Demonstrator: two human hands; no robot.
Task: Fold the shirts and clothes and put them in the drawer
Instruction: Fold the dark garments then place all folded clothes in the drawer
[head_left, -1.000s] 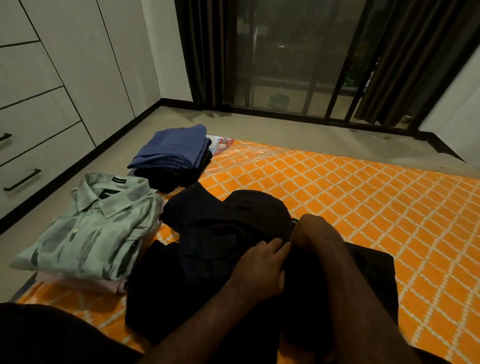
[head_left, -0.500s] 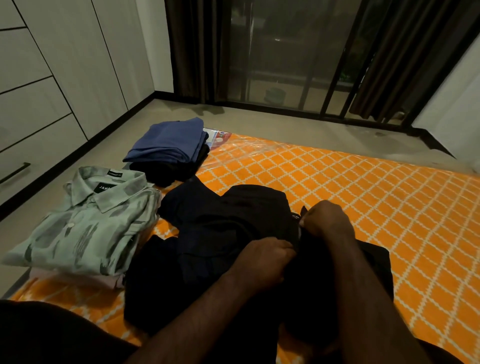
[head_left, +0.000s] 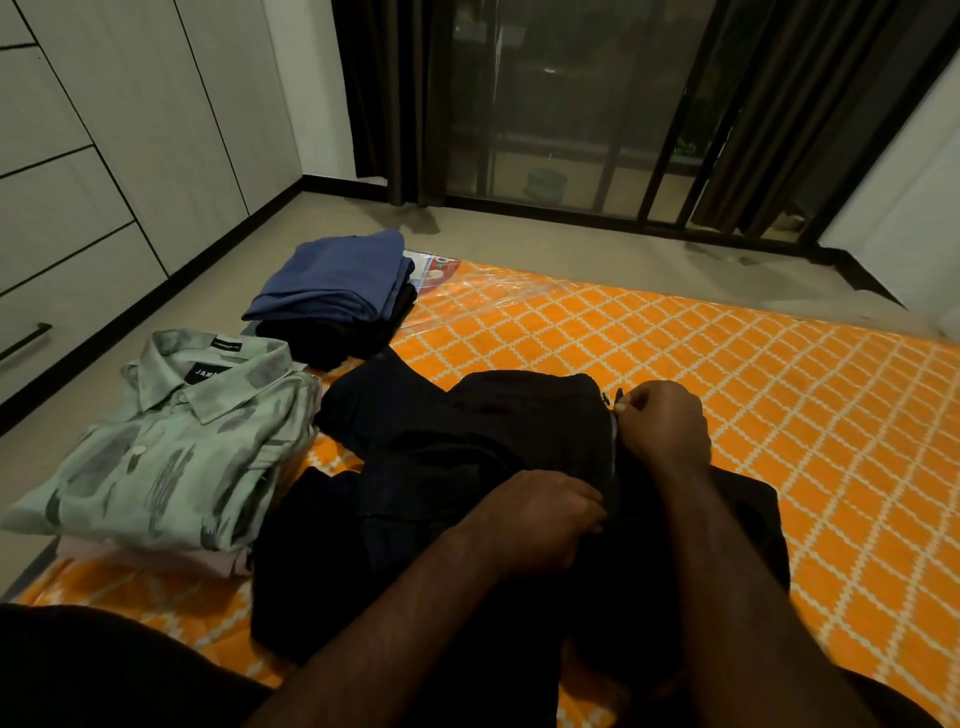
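Head view, single moment, dim room light.

A black garment is lying spread and rumpled on an orange lattice-patterned mattress, near its left edge and directly in front of the person. A zipper line is showing as a pale vertical strip on the garment just beside the right hand.

The right hand is sitting at the upper end of that zipper, fingers curled, thumb and forefinger pinching what looks like the zipper pull; the pull itself is too small and dark to confirm. The left hand is lying lower on the garment, fingers curled down into the fabric beside the zipper line and gripping a fold of it. Both forearms are reaching in from the bottom of the frame.

A folded pale green patterned shirt is resting collar-up at the left edge of the mattress, stacked on a light pinkish folded piece of which only the edge is showing. Further back, a folded blue garment is sitting on top of a dark folded pile; this stack is standing apart from the green shirt and just beside the black garment's far corner.

Clear plastic wrap is covering the mattress's far corner. White cabinet drawers are lining the left wall, closed, with one dark handle visible. Dark curtains are flanking a glass sliding door at the back.
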